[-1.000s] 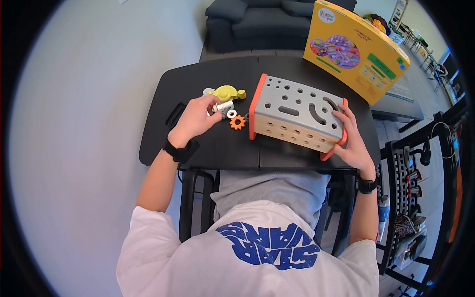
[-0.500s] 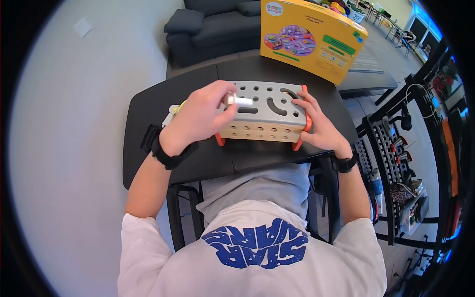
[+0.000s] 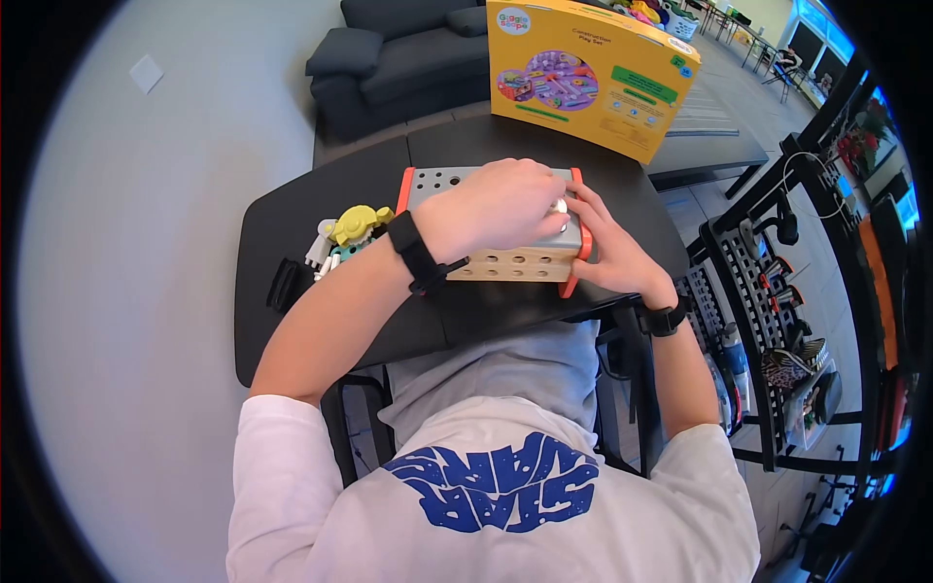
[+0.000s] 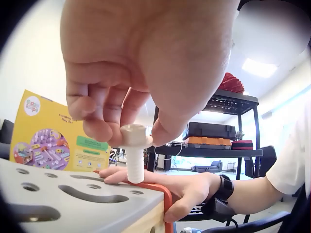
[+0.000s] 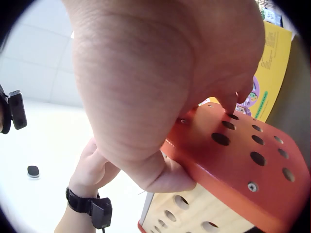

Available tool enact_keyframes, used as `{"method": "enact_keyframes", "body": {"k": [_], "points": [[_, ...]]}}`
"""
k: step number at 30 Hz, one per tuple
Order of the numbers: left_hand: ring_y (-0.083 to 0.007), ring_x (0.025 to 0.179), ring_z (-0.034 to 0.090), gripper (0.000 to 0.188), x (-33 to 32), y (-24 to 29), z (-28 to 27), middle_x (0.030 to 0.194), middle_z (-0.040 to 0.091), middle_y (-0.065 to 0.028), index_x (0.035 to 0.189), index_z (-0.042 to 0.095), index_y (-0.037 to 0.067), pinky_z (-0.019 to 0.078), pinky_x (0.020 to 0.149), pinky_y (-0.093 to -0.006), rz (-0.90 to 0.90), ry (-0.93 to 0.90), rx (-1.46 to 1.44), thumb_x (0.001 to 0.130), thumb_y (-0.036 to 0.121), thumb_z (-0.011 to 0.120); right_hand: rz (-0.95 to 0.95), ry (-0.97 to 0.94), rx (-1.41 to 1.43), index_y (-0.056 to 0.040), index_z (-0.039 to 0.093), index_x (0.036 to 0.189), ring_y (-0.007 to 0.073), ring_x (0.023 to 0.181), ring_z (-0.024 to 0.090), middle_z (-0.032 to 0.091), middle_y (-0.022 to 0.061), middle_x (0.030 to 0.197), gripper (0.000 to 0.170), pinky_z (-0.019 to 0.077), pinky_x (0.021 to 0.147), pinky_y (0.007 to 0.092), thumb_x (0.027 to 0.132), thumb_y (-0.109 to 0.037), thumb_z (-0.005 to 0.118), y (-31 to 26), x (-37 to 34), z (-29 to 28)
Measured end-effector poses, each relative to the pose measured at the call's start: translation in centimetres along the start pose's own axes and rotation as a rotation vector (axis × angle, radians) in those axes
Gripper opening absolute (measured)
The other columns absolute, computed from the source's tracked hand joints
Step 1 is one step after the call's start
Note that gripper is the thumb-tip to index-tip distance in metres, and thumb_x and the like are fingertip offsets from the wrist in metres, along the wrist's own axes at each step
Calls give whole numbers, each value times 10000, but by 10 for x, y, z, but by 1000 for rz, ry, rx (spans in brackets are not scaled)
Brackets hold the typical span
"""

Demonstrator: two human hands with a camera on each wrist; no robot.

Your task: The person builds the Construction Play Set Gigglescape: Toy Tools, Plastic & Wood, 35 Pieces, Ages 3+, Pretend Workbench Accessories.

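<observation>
In the left wrist view, a white toy bolt [image 4: 135, 162] hangs head up, its threaded shaft pointing down over the grey perforated top [image 4: 109, 211]. My left hand [image 3: 505, 206] pinches its head between thumb and fingers, near the right end of the wooden toy workbench [image 3: 501, 275]. My right hand [image 3: 617, 255] grips the workbench's red end panel [image 5: 233, 170]. Its thumb presses the front corner while the fingers reach over the top. From the head view, my left hand covers much of the grey top and most of the bolt.
Loose toy parts, including a yellow piece [image 3: 358, 224], lie on the black table [image 3: 389, 340] left of the workbench. A yellow play set box [image 3: 607, 73] stands behind it. A black shelf rack [image 3: 743, 267] rises at the right, and a dark sofa [image 3: 413, 73] is beyond the table.
My left hand has carried the bolt from the loose parts rightward over the workbench to its right end. The right hand stays on that end. The head view has shifted.
</observation>
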State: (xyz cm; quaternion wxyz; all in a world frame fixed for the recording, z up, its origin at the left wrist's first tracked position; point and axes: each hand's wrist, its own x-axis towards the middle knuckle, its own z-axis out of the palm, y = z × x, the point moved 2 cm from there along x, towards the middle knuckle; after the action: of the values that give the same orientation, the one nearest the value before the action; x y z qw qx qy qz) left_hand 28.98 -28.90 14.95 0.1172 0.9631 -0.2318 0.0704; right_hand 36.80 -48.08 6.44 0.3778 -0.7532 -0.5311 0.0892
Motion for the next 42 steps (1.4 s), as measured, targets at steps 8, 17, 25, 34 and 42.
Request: {"method": "enact_keyframes", "body": {"k": [8,17,25,34,42], "points": [[-352,866,681,260,13,3,6,921,662,-152,1077,729,45,554,797,-446,21,-35,81,904,210,628,5,14,5,-81,406,1495,398,1436,392,267,142,1621,824,428,1137,449,718,-128,676,2,-1,3],[-351,975,647,289,13,6,4,1030,624,-125,1069,689,35,539,845,-438,234,-44,-80,794,-47,651,-1,-9,-14,-95,375,1532,403,1428,400,247,158,1634,862,429,1131,441,725,-131,673,6,-2,2],[-360,949,667,181,20,15,-1,1001,649,-153,1012,680,6,547,824,-442,150,89,-116,849,80,649,34,-2,19,-94,380,1526,398,1421,412,253,151,1629,851,437,1121,442,729,-135,677,3,-2,3],[-350,945,679,135,29,17,-1,958,704,-171,897,723,-8,557,852,-430,-81,-176,28,846,85,640,35,17,-11,-87,383,1517,408,1408,425,244,130,1637,847,451,1108,450,725,-136,677,6,-2,4],[-346,963,675,184,26,10,7,995,698,-153,975,729,15,543,888,-450,249,68,-106,825,-1,624,56,10,-38,-88,359,1536,412,1405,427,247,135,1634,873,460,1094,454,726,-143,679,6,-4,4]]}}
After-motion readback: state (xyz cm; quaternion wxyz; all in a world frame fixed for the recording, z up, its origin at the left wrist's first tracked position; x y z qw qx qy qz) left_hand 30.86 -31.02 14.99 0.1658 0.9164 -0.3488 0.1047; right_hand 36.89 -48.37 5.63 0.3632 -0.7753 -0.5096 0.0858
